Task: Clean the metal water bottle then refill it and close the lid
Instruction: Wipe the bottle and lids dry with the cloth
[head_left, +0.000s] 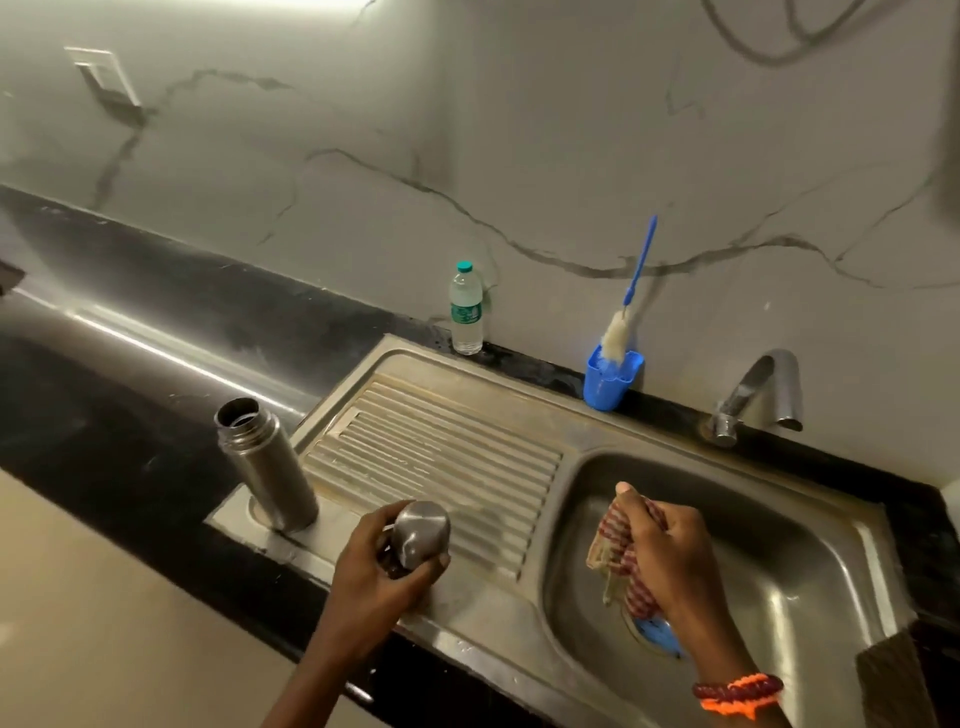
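Bottle: the cylindrical brushed-steel water bottle (266, 465) is seen standing upright and uncapped at the near-left corner of the stainless sink's drainboard (436, 447), just beside the black counter (130, 415).
Left hand: the left hand (379, 566) is curled round the domed steel lid (420, 532), which is held above the drainboard's near edge, well apart from the bottle.
Right hand: the right hand (670, 556) is closed on a bunched red-and-cream striped cloth (621, 564), held over the sink basin (779, 571); a blue object (657, 631) is partly seen below it at the drain.
Handling: the bottle is judged rigid and fairly light while empty, noticeably heavier once filled; its smooth metal wall is likely to be slippery when wet. A full wrap round the mid-body is advised, with the narrower neck left free for the lid.
Stage: the lid appears to be under cleaning; refilling and closing are not yet done.
Brush: a blue-handled bottle brush (626, 312) is stood in a blue plastic cup (608, 382) at the back rim.
Tap: a curved chrome tap (753, 397) is mounted behind the basin; no water is seen running.
Far: a clear plastic bottle with a green cap (466, 309) is set against the marbled wall.
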